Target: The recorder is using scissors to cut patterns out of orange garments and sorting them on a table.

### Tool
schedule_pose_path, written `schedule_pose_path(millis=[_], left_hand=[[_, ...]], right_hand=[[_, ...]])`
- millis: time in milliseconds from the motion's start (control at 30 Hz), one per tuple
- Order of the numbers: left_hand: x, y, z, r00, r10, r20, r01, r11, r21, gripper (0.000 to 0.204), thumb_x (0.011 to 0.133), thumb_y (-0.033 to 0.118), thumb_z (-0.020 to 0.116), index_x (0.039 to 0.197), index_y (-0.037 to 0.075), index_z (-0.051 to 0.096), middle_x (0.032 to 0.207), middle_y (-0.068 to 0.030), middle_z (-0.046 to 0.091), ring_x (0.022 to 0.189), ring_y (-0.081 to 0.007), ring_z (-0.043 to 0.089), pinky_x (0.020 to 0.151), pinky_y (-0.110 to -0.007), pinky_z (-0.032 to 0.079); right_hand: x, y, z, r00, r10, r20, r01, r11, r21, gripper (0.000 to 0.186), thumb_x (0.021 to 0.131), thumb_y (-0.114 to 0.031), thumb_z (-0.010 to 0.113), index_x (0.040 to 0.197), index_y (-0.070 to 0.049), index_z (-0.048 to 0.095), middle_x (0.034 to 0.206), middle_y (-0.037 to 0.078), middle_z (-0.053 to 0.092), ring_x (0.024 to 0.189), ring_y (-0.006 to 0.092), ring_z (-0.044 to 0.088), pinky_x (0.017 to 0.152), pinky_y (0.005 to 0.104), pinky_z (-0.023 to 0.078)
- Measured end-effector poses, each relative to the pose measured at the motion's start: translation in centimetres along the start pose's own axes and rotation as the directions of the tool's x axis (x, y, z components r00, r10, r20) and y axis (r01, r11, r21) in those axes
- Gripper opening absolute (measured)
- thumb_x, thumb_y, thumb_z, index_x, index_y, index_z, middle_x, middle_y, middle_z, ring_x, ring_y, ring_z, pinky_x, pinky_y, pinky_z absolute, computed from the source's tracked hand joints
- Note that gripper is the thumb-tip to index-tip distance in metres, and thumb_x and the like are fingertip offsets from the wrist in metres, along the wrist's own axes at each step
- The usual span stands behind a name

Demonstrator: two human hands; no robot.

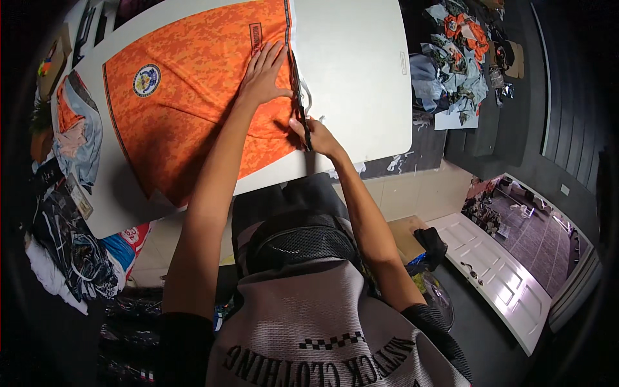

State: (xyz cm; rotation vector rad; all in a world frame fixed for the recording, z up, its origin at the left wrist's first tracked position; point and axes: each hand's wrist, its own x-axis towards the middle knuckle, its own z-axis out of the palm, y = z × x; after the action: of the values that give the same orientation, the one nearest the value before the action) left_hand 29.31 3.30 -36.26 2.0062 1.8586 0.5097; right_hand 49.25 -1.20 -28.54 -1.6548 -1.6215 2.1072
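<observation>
Head view, surroundings first. Far left of the left hand (265,76): grey and orange garments (78,138) bunched at the table's side; nearer the wearer, a dark clothes pile (74,235) with a white cloth (50,274) beside it. Left forearm (209,187) runs over the orange cloth (193,61), hiding part of it. Below the right hand (319,137), the wearer's shirt (309,303) fills the near side. Well off to its right: mixed fabric heap (454,71) on a dark surface, and, closer to the wearer, a black bag (431,244) and white door (493,271).

Edges: cloth's left side lies inside the table (367,84) edge, left of both hands; its near corner reaches the near edge. Right hand sits close to that near edge. Bare white top right of it, good room out to the rounded corners. White scraps (398,162) just past the edge there.

Cloth: lies under the left hand, pixel camo print, round crest (147,80) left of that hand, outlined label (256,37) just beyond its fingertips. Soft creases near the palm. Left hand flat, fingers extended, pressing, not gripping. Right thumb and fingers clamped on the dark strip (298,90) along cloth's right side; can't tell if a tool is in there. Curled white strip (307,97) just beside.
</observation>
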Motion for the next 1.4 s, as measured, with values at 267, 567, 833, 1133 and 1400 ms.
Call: schedule_pose_path(millis=[267, 567, 833, 1133, 1400], left_hand=[[0.0, 0.0, 0.1, 0.999, 0.025, -0.034, -0.025, 0.999, -0.020, 0.113, 0.060, 0.050, 0.078, 0.149, 0.012, 0.022, 0.156, -0.0019, 0.017, 0.144, -0.0222, 0.011, 0.115, -0.040, 0.014], [-0.1, 0.0, 0.0, 0.999, 0.020, -0.027, -0.020, 1.000, -0.005, 0.113, 0.059, 0.051, 0.078, 0.149, 0.012, 0.022, 0.156, -0.0022, 0.018, 0.144, -0.0228, 0.012, 0.116, -0.040, 0.015], [0.1, 0.0, 0.3, 0.999, 0.020, -0.024, -0.021, 1.000, -0.013, 0.113, 0.059, 0.050, 0.079, 0.149, 0.011, 0.022, 0.155, -0.0046, 0.020, 0.143, -0.0247, 0.015, 0.116, -0.041, 0.015], [-4.6, 1.9, -3.3, 0.985, 0.065, -0.158, -0.082, 0.991, -0.106, 0.096, 0.070, 0.043, 0.074, 0.147, 0.010, 0.028, 0.153, -0.0098, 0.022, 0.141, -0.0308, 0.020, 0.113, -0.044, 0.020], [-29.6, 0.5, -5.4, 0.962, -0.268, -0.061, 0.271, 0.960, 0.067, 0.042, 0.080, 0.021, 0.067, 0.116, 0.004, 0.053, 0.120, -0.0160, 0.050, 0.108, -0.0360, 0.047, 0.093, -0.043, 0.038]], right_hand=[[0.8, 0.1, -0.2, 1.000, -0.020, -0.006, 0.020, 1.000, 0.004, 0.052, 0.092, -0.050, 0.055, 0.068, -0.004, 0.056, 0.057, 0.006, 0.054, 0.049, 0.0145, 0.051, 0.048, 0.0247, 0.042], [1.1, 0.6, -0.1, 0.999, -0.020, -0.026, 0.020, 0.999, -0.032, 0.052, 0.091, -0.049, 0.056, 0.067, -0.004, 0.056, 0.055, 0.006, 0.054, 0.047, 0.0146, 0.050, 0.046, 0.0249, 0.041], [0.6, 0.1, 0.0, 0.993, 0.011, -0.114, -0.031, 0.985, -0.171, 0.050, 0.092, -0.046, 0.056, 0.065, -0.004, 0.056, 0.055, 0.006, 0.054, 0.046, 0.0139, 0.049, 0.045, 0.0249, 0.040], [1.4, 3.7, 0.2, 0.986, -0.163, 0.021, 0.158, 0.977, 0.145, 0.040, 0.094, -0.038, 0.057, 0.071, -0.005, 0.057, 0.057, 0.004, 0.053, 0.046, 0.0130, 0.046, 0.045, 0.0250, 0.038], [-1.7, 3.2, 0.3, 0.993, -0.113, -0.028, 0.114, 0.993, 0.020, 0.037, 0.094, -0.038, 0.056, 0.075, -0.006, 0.057, 0.058, 0.003, 0.052, 0.050, 0.0121, 0.047, 0.047, 0.0241, 0.038]])
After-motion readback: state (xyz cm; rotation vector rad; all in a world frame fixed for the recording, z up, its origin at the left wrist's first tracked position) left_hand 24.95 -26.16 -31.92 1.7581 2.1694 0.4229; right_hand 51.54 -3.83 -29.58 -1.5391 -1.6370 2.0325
